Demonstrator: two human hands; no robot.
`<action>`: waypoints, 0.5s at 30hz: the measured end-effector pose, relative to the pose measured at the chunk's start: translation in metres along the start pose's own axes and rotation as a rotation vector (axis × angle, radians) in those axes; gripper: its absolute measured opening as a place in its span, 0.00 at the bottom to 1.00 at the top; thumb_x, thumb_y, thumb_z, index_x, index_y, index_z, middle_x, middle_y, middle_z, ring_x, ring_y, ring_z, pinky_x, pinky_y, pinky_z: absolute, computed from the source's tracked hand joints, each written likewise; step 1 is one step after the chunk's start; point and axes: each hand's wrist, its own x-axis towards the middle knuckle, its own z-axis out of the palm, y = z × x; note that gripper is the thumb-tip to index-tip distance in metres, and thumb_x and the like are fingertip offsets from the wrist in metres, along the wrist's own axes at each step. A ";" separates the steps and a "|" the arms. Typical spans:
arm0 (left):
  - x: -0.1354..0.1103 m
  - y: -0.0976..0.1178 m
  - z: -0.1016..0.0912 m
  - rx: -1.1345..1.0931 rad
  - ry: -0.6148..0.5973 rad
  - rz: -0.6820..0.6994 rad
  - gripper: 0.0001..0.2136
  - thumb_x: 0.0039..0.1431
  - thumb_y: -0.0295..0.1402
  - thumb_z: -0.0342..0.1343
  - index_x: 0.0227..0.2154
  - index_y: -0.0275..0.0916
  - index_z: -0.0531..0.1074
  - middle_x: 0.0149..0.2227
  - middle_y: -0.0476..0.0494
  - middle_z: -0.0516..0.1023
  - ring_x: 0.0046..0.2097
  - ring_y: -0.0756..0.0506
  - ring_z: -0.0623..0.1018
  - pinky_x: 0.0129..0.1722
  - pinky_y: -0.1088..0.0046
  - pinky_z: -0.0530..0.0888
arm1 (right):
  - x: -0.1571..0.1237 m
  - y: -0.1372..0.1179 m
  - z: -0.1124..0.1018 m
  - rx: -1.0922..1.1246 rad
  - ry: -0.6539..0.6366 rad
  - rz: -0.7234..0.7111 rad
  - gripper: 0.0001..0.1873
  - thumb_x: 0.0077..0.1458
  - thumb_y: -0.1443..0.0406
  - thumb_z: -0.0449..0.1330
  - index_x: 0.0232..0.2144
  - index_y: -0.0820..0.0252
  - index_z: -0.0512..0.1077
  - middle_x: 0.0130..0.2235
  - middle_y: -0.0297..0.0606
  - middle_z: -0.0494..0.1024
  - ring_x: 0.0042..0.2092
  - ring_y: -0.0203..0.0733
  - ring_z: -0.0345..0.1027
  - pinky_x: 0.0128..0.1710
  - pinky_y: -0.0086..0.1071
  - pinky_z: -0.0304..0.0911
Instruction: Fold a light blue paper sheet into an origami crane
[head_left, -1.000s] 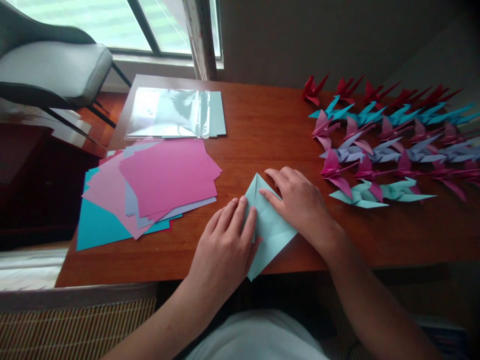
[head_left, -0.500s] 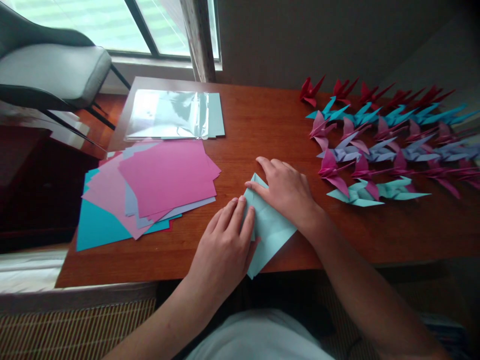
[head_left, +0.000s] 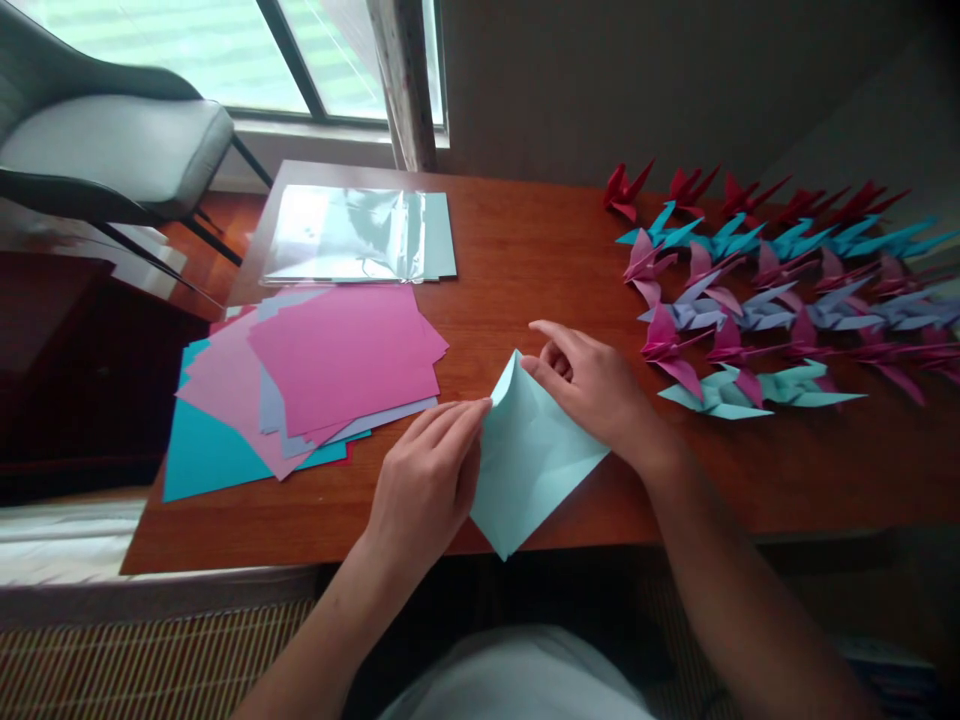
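A pale mint sheet of origami paper (head_left: 536, 460), folded to a diamond, lies at the table's front edge with one corner toward me. My left hand (head_left: 431, 465) is closed, pinching the paper's left edge between thumb and fingertips and lifting it slightly. On the other side, my right hand (head_left: 589, 385) rests by the top corner. Its thumb touches the paper's upper right edge, the index finger stretches out apart from it, and the other fingers curl. Faint creases run across the paper.
Left of my hands lies a fanned stack of coloured paper (head_left: 345, 360), with a clear-wrapped pack of mint paper (head_left: 352, 235) behind it. Rows of folded paper cranes (head_left: 750, 310) cover the right of the wooden table (head_left: 517, 230). A chair (head_left: 120, 140) stands beyond the left end.
My left hand has gone from lying flat on the paper to pinching its left edge, which has swung out leftward. My right hand's fingers have lifted and curled near the top corner.
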 end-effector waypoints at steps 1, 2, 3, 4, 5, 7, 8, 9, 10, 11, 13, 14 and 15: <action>0.002 -0.001 -0.001 -0.031 0.039 -0.038 0.13 0.68 0.26 0.51 0.52 0.35 0.74 0.47 0.40 0.83 0.48 0.44 0.81 0.51 0.68 0.77 | -0.006 0.002 -0.001 0.083 0.000 -0.006 0.24 0.64 0.53 0.58 0.56 0.59 0.70 0.40 0.40 0.80 0.39 0.44 0.74 0.41 0.37 0.68; 0.003 -0.002 -0.002 -0.067 0.068 -0.088 0.13 0.67 0.26 0.52 0.51 0.36 0.75 0.45 0.41 0.84 0.45 0.45 0.82 0.48 0.69 0.77 | -0.012 0.003 -0.002 0.158 0.001 0.000 0.24 0.64 0.53 0.59 0.57 0.59 0.69 0.42 0.41 0.79 0.41 0.44 0.73 0.42 0.37 0.69; 0.005 -0.002 -0.004 -0.111 0.088 -0.150 0.13 0.67 0.27 0.53 0.51 0.37 0.75 0.44 0.43 0.84 0.42 0.46 0.83 0.45 0.71 0.78 | -0.018 0.004 -0.003 0.219 -0.002 0.017 0.25 0.63 0.53 0.60 0.57 0.58 0.68 0.43 0.41 0.79 0.43 0.44 0.73 0.44 0.38 0.69; 0.006 -0.002 -0.005 -0.168 0.102 -0.221 0.13 0.66 0.28 0.55 0.51 0.39 0.76 0.42 0.44 0.84 0.39 0.47 0.83 0.42 0.73 0.78 | -0.023 0.005 -0.003 0.277 0.000 0.045 0.25 0.62 0.54 0.61 0.58 0.57 0.68 0.46 0.42 0.78 0.45 0.44 0.73 0.46 0.38 0.70; 0.008 -0.001 -0.007 -0.235 0.111 -0.292 0.13 0.66 0.29 0.56 0.52 0.40 0.75 0.40 0.46 0.84 0.36 0.48 0.82 0.39 0.74 0.77 | -0.028 0.006 -0.004 0.334 0.020 0.077 0.26 0.60 0.55 0.63 0.58 0.56 0.67 0.49 0.42 0.77 0.45 0.44 0.73 0.45 0.38 0.70; 0.011 0.000 -0.010 -0.372 0.123 -0.410 0.15 0.64 0.32 0.59 0.53 0.41 0.75 0.39 0.47 0.84 0.34 0.48 0.81 0.37 0.74 0.77 | -0.037 0.007 -0.004 0.488 0.021 0.139 0.29 0.58 0.56 0.65 0.59 0.53 0.65 0.54 0.43 0.75 0.48 0.44 0.73 0.42 0.36 0.71; 0.013 0.000 -0.010 -0.430 0.130 -0.448 0.16 0.64 0.34 0.59 0.53 0.42 0.75 0.40 0.47 0.84 0.36 0.48 0.81 0.39 0.73 0.77 | -0.041 0.007 -0.004 0.586 0.010 0.170 0.30 0.57 0.57 0.66 0.60 0.51 0.64 0.54 0.42 0.75 0.49 0.44 0.73 0.42 0.35 0.71; 0.014 0.000 -0.010 -0.478 0.134 -0.471 0.16 0.64 0.34 0.60 0.54 0.42 0.75 0.43 0.46 0.83 0.39 0.46 0.82 0.43 0.70 0.77 | -0.044 0.007 -0.004 0.684 -0.005 0.204 0.30 0.56 0.57 0.66 0.59 0.50 0.64 0.52 0.41 0.76 0.48 0.43 0.73 0.42 0.35 0.71; 0.016 0.000 -0.009 -0.512 0.135 -0.484 0.17 0.63 0.35 0.60 0.55 0.42 0.74 0.47 0.44 0.83 0.44 0.44 0.82 0.48 0.67 0.77 | -0.046 0.007 -0.003 0.773 -0.016 0.237 0.27 0.56 0.58 0.67 0.56 0.50 0.66 0.49 0.39 0.78 0.47 0.42 0.74 0.41 0.34 0.71; 0.018 0.000 -0.008 -0.533 0.135 -0.487 0.18 0.63 0.35 0.60 0.56 0.42 0.73 0.51 0.43 0.81 0.49 0.42 0.80 0.52 0.64 0.75 | -0.049 0.008 -0.002 0.846 -0.022 0.269 0.22 0.55 0.58 0.67 0.52 0.51 0.69 0.45 0.37 0.79 0.45 0.41 0.74 0.40 0.33 0.71; 0.020 -0.001 -0.005 -0.540 0.135 -0.472 0.21 0.63 0.35 0.60 0.58 0.42 0.71 0.58 0.41 0.77 0.57 0.40 0.76 0.59 0.60 0.72 | -0.051 0.008 0.001 0.929 -0.013 0.316 0.13 0.54 0.59 0.68 0.41 0.53 0.73 0.37 0.34 0.79 0.38 0.39 0.75 0.37 0.31 0.71; 0.021 -0.002 -0.003 -0.533 0.133 -0.458 0.22 0.63 0.35 0.60 0.59 0.42 0.69 0.60 0.41 0.75 0.59 0.40 0.75 0.60 0.59 0.71 | -0.052 0.008 0.003 0.943 -0.004 0.327 0.10 0.54 0.60 0.68 0.37 0.54 0.73 0.34 0.33 0.79 0.36 0.38 0.74 0.36 0.31 0.70; 0.023 -0.002 -0.001 -0.523 0.130 -0.443 0.24 0.63 0.34 0.60 0.61 0.42 0.67 0.61 0.40 0.74 0.58 0.40 0.76 0.59 0.59 0.72 | -0.052 0.008 0.004 0.944 0.010 0.331 0.09 0.54 0.60 0.68 0.35 0.54 0.73 0.33 0.32 0.79 0.35 0.38 0.74 0.34 0.30 0.70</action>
